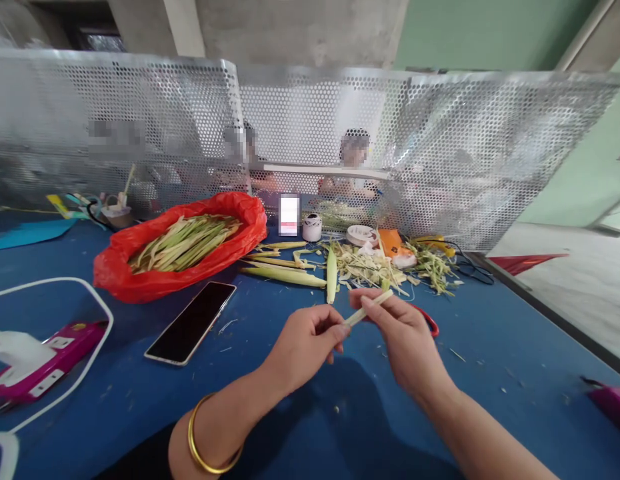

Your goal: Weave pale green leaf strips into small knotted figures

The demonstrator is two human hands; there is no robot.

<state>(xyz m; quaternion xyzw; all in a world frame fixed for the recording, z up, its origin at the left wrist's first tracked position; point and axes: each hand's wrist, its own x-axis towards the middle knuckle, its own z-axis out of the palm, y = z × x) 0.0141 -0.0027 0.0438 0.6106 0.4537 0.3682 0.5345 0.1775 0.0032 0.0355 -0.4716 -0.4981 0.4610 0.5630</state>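
Observation:
A narrow pale-green plant strip (363, 312) slants between my two hands above the blue table. Its lower end is pinched in my left hand (310, 340), thumb against fingers. The upper end lies between the thumb and fingers of my right hand (403, 327). Beyond my hands lie several long husk-like leaves (285, 275), and one more pale leaf (331, 273) points toward me. Partly hidden behind my right hand is a red looped handle (430, 321); the rest of that tool cannot be seen.
A red plastic bag (115, 283) full of leaf strips stands at the left, with a dark phone (193, 325) in front. Plant scraps (365, 267) are heaped beyond my hands. A purple power strip (55, 367) with a white cable lies left. A perforated metal screen (310, 113) closes off the back.

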